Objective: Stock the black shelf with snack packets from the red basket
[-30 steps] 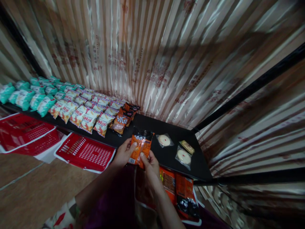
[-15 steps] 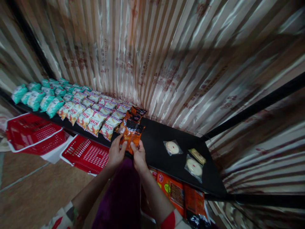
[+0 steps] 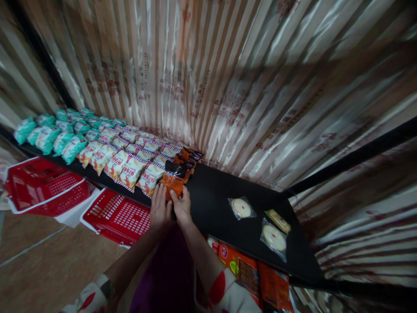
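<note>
An orange-and-black snack packet (image 3: 174, 179) leans at the right end of a row of white snack packets (image 3: 130, 171). More orange-and-black packets (image 3: 190, 155) stand close behind it. My right hand (image 3: 181, 206) grips its lower part, with the thumb across the front. My left hand (image 3: 159, 208) lies at its lower left edge and beside the nearest white packet, fingers stretched out. Both hands are at the front edge of the black shelf (image 3: 211, 191).
Teal snack packets (image 3: 73, 148) fill the shelf's left end. Flat round items in clear wrap (image 3: 241, 208) and a yellowish packet (image 3: 278, 221) lie to the right. Below are red baskets (image 3: 117, 213) and large orange packs (image 3: 241, 261). A striped curtain (image 3: 228, 87) hangs behind.
The orange packets between my hands have gone back against the row, now more upright on the shelf. My left hand has loosened from a pinch to stretched fingers.
</note>
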Demonstrator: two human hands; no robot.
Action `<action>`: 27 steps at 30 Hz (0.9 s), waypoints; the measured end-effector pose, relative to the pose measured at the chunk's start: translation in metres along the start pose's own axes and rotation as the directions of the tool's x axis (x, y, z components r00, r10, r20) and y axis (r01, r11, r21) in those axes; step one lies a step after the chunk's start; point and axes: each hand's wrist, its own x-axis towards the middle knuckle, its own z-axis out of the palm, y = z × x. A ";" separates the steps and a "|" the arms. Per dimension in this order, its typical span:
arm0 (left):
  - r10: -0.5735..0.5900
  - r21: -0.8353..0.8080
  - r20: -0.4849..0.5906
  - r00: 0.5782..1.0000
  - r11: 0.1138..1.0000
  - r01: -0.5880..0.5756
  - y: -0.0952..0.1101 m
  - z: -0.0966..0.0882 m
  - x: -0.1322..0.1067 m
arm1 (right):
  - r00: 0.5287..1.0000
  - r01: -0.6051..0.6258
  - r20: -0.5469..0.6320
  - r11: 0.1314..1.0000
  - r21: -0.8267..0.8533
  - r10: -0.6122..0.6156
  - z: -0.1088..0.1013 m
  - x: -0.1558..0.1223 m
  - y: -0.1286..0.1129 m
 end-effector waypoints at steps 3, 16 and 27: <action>0.017 0.008 -0.020 1.000 1.000 -0.017 -0.006 0.007 0.000 | 0.999 0.003 -0.034 0.993 -0.115 -0.007 -0.004 0.008 0.004; 0.076 0.118 -0.049 0.996 0.991 -0.070 -0.011 0.026 0.011 | 0.995 -0.078 0.073 0.994 0.083 0.072 -0.034 0.032 0.002; 0.066 0.160 -0.048 0.997 0.986 -0.058 -0.007 0.032 0.009 | 0.962 -0.175 -0.200 0.983 0.058 0.184 -0.065 0.164 -0.003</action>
